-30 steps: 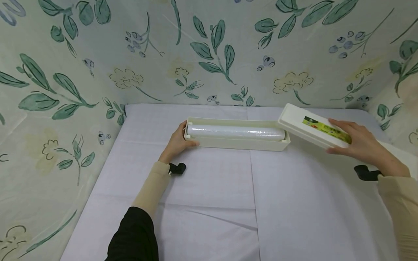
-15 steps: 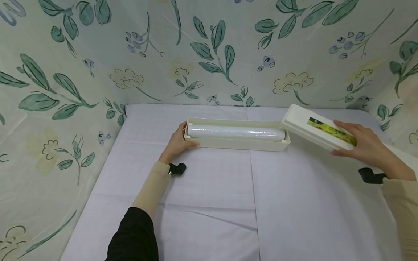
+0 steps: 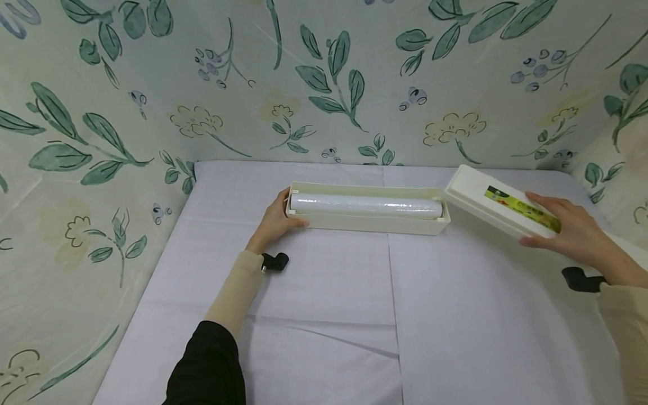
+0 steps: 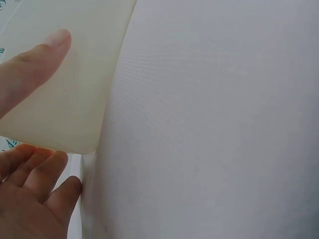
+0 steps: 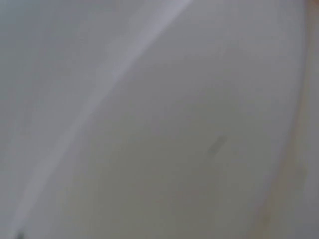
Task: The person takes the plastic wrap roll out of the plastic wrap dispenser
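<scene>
A long cream plastic cling film box [image 3: 374, 224] stands uncovered on the white cloth. Inside it lies a shiny roll of cling film [image 3: 367, 206]. My left hand [image 3: 275, 221] grips the box's left end, thumb on the front wall and fingers around the end. In the left wrist view the thumb [image 4: 37, 64] lies along the box wall [image 4: 75, 99], with the other fingers curled by its corner. My right hand [image 3: 569, 228] holds the white lid [image 3: 468, 188], which bears a yellow-green label [image 3: 521, 208]. The lid is tilted, its far left corner beside the box's right end.
White cloth [image 3: 324, 292] with fold creases covers the table. Floral fabric [image 3: 253, 84] hangs behind and at both sides, close to the table's back edge. The right wrist view is blurred, filled by pale surfaces.
My right hand has moved slightly right and towards me with the lid, whose corner has drawn away from over the box's right end. The left hand and box have stayed put.
</scene>
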Motion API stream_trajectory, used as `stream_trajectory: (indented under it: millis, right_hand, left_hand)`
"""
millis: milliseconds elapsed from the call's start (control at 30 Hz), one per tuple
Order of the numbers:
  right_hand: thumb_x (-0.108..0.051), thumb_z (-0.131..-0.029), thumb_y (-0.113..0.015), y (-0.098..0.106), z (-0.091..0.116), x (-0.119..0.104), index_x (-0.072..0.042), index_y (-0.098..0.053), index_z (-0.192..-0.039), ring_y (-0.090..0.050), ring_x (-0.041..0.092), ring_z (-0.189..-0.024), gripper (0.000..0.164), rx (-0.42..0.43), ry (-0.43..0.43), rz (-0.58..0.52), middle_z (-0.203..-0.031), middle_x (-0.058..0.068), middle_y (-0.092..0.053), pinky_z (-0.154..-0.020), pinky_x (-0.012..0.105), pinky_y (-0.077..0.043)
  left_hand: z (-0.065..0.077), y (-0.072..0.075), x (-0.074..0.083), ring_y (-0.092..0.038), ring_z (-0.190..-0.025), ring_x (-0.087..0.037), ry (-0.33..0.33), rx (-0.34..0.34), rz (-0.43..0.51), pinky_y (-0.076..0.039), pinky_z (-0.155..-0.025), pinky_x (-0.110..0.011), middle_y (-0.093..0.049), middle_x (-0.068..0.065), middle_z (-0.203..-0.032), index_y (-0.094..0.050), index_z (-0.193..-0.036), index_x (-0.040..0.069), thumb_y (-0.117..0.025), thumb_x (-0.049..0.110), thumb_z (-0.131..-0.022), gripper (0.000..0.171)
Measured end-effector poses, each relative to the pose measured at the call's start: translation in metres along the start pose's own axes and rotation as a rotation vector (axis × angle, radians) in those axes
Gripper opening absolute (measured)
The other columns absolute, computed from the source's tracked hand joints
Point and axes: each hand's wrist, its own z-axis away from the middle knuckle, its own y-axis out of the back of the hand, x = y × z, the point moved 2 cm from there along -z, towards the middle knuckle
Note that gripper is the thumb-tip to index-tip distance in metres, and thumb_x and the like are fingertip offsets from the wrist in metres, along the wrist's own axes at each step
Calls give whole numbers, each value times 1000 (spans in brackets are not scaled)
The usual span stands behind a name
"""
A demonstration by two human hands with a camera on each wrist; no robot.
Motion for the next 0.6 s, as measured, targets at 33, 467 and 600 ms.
stream_trajectory:
  millis: [33,467,600]
  right_hand:
    - [-38,-75,-81,0,0,0,-14,-6,-155,-21,64,-116,112,3,-6,4,-144,40,-14,-82,71,-20]
    - [-36,-74,-82,0,8,9,-11,-6,-154,-22,62,-114,113,22,-32,5,-143,41,-15,-79,72,-24]
    - [-34,-74,-82,1,12,10,-9,-6,-154,-22,61,-116,112,28,-39,-5,-143,41,-16,-81,72,-23]
  left_hand:
    - [0,0,0,-41,-130,-28,1,1,-1,-34,-106,-38,-35,-13,-148,-20,-151,7,-85,9,-72,102]
    - [-1,0,-1,-43,-128,-28,-8,-1,6,-36,-104,-39,-37,-14,-147,-20,-150,5,-85,8,-71,102]
    - [-3,0,-4,-43,-127,-28,-14,-3,11,-37,-103,-38,-37,-14,-146,-20,-150,5,-84,6,-72,102]
